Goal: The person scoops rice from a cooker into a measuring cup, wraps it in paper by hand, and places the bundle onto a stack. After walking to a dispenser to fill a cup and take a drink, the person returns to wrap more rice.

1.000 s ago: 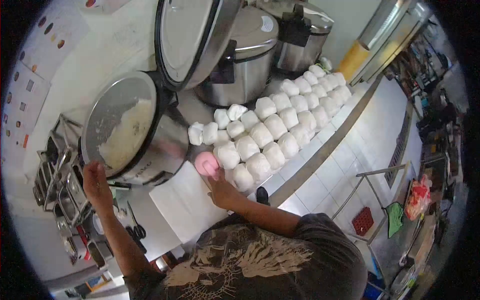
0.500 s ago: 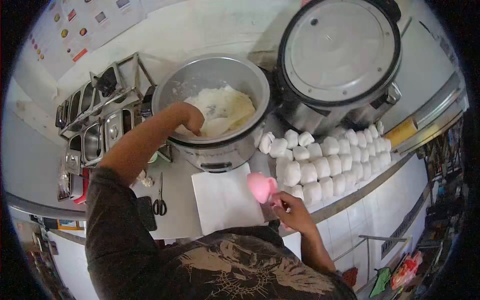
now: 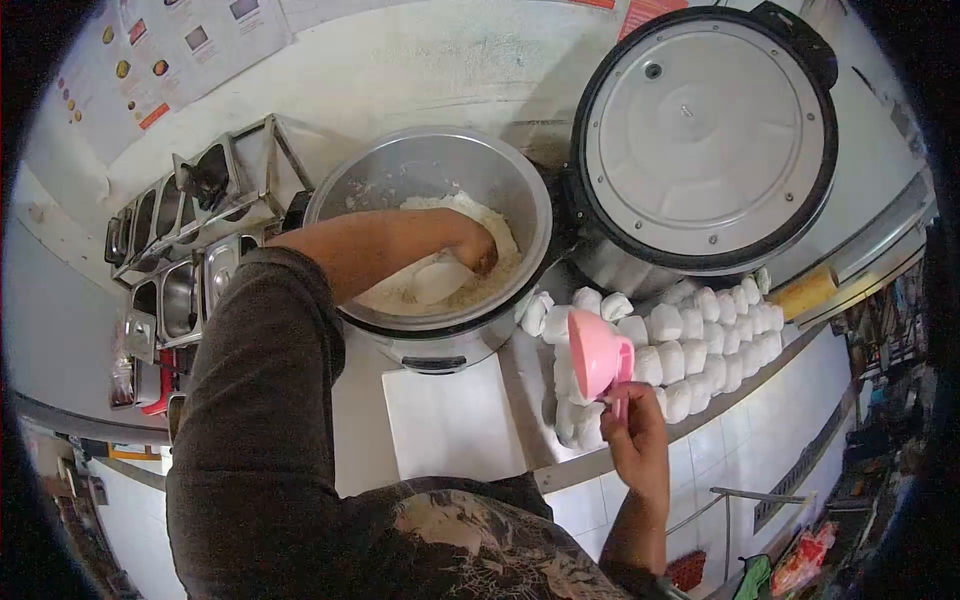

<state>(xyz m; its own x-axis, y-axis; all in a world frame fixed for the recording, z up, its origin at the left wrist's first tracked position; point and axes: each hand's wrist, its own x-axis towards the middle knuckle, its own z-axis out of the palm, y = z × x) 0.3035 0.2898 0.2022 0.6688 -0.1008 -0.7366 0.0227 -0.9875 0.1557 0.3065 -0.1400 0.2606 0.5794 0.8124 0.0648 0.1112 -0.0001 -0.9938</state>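
Note:
My left hand (image 3: 472, 247) reaches down into a large metal rice cooker pot (image 3: 345, 190), against the white rice (image 3: 497, 207). Its fingers point downward and are mostly hidden, so I cannot see what they hold. Beside it in the rice lies a smooth, white, rounded shape (image 3: 440, 281), perhaps a bowl. In my right hand (image 3: 640, 435) is a pink plastic scoop (image 3: 596, 352), gripped by its handle and tilted above the edge of the white wrapped bundles (image 3: 665, 323). A stack of white paper sheets (image 3: 455, 425) lies on the counter in front of the pot.
A second large cooker with a closed lid (image 3: 710, 130) stands at the back right. Metal food trays (image 3: 180, 300) sit in a rack on the left. A yellowish roll (image 3: 806, 292) lies past the bundles, near the counter's right end.
My left hand has moved right and deeper across the pot. My right hand has lifted the pink scoop to the right, over the bundles. The view has shifted slightly.

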